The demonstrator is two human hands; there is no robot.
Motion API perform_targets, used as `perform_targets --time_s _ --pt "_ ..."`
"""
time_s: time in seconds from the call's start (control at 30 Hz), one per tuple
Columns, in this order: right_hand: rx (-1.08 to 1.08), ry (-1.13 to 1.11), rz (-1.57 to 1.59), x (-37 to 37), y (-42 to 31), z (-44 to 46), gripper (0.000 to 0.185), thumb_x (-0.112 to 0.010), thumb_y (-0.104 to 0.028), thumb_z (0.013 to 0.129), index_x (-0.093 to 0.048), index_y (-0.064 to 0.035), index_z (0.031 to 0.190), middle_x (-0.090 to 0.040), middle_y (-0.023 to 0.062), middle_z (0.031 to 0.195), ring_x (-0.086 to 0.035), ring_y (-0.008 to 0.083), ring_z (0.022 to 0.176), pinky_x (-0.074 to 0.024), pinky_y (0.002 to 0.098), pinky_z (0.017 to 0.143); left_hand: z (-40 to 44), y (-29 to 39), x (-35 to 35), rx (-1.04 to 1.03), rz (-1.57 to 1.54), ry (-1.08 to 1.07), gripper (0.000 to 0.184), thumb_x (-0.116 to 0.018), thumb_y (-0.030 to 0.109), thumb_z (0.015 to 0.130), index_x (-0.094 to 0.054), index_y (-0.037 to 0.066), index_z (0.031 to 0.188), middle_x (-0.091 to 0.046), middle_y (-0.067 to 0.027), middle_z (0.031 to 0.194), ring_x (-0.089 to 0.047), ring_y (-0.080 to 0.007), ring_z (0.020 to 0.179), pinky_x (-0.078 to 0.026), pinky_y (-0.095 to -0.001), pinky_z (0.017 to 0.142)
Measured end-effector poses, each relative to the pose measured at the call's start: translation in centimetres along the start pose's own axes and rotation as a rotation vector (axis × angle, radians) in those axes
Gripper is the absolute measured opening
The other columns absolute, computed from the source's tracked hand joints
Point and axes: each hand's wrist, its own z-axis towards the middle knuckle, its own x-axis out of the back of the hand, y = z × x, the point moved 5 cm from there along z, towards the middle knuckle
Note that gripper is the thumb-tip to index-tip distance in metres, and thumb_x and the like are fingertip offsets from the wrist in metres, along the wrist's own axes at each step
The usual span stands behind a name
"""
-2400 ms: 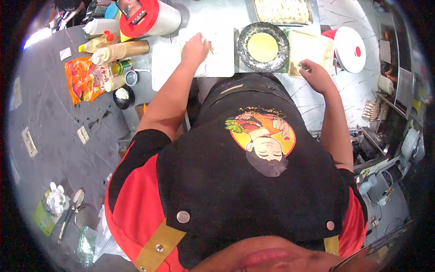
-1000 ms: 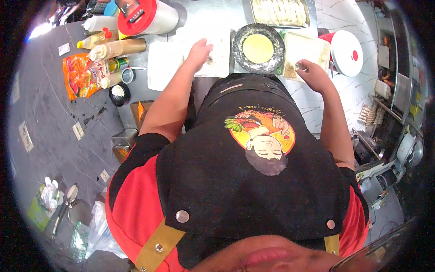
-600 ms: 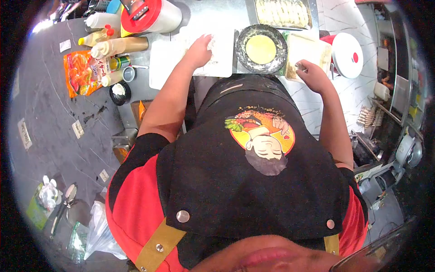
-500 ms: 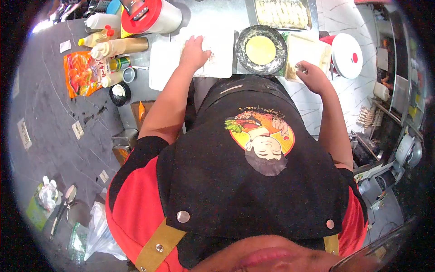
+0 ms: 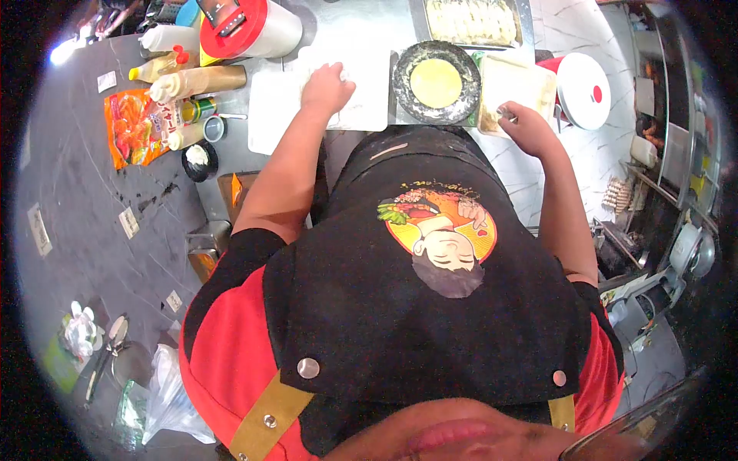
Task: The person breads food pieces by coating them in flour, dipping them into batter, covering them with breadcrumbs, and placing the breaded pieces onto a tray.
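My left hand (image 5: 328, 88) rests with curled fingers on a white board (image 5: 370, 107); whatever lies under its fingertips is too washed out to tell. Beside the board is a black plate (image 5: 403, 79) dusted with white, with a round yellow piece (image 5: 435, 83) in its middle. My right hand (image 5: 528, 127) is bent at the near edge of a pale rectangular tray (image 5: 530, 84), thumb and fingers drawn together around something I cannot make out. Behind the plate stands a metal tray (image 5: 524, 34) of pale folded pieces (image 5: 473, 21).
To the left are a tub with a red lid (image 5: 270, 31), squeeze bottles (image 5: 211, 80), an orange packet (image 5: 137, 127) and a small black bowl (image 5: 200, 161). A round white lid (image 5: 583, 91) sits at the right. A plastic bag (image 5: 173, 396) lies at lower left.
My left hand has shifted over the white board, from its right part leftward, and its fingers have curled again after stretching out. My right hand has stayed almost still at the pale tray.
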Motion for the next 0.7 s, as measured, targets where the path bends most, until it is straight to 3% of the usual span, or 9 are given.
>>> perform_targets --time_s 0.1,0.2,0.37,0.7 --pt "-0.004 -0.004 0.013 0.1 -0.1 -0.2 0.032 -0.068 -0.026 0.098 -0.069 -0.0019 0.119 -0.074 0.0285 0.109 -0.071 0.0465 0.104 -0.0555 0.0505 0.092 -0.3 1.9 -0.7 -0.186 0.055 0.229 0.047 -0.072 0.034 0.094 -0.070 0.007 0.132 -0.068 -0.0175 0.133 -0.065 -0.0405 0.125 -0.054 -0.0522 0.108" --pt "0.016 -0.002 0.017 0.3 -0.4 -0.3 0.032 -0.068 -0.025 0.098 -0.069 -0.0019 0.119 -0.074 0.0285 0.109 -0.071 0.0465 0.104 -0.0552 0.0506 0.092 0.9 2.1 -1.6 -0.195 0.040 0.224 0.046 -0.074 0.034 0.093 -0.072 0.008 0.131 -0.069 -0.0184 0.128 -0.066 -0.0400 0.122 -0.053 -0.0512 0.107" --pt "0.025 0.017 0.003 1.0 -0.5 -1.1 0.032 -0.068 -0.024 0.097 -0.069 -0.0013 0.119 -0.074 0.0284 0.109 -0.071 0.0463 0.104 -0.0549 0.0501 0.092 1.8 -0.3 -1.2 -0.125 -0.305 0.208 0.049 -0.074 0.033 0.095 -0.071 0.001 0.132 -0.072 -0.0239 0.128 -0.067 -0.0409 0.124 -0.053 -0.0479 0.108" --pt "0.035 0.055 -0.009 1.1 0.4 -1.8 0.036 -0.068 -0.026 0.098 -0.068 0.0002 0.122 -0.074 0.0283 0.115 -0.070 0.0467 0.110 -0.0544 0.0505 0.096 -2.7 0.5 5.5 -0.097 -0.484 0.152 0.050 -0.073 0.032 0.097 -0.070 -0.004 0.131 -0.074 -0.0263 0.129 -0.070 -0.0386 0.125 -0.053 -0.0436 0.108"
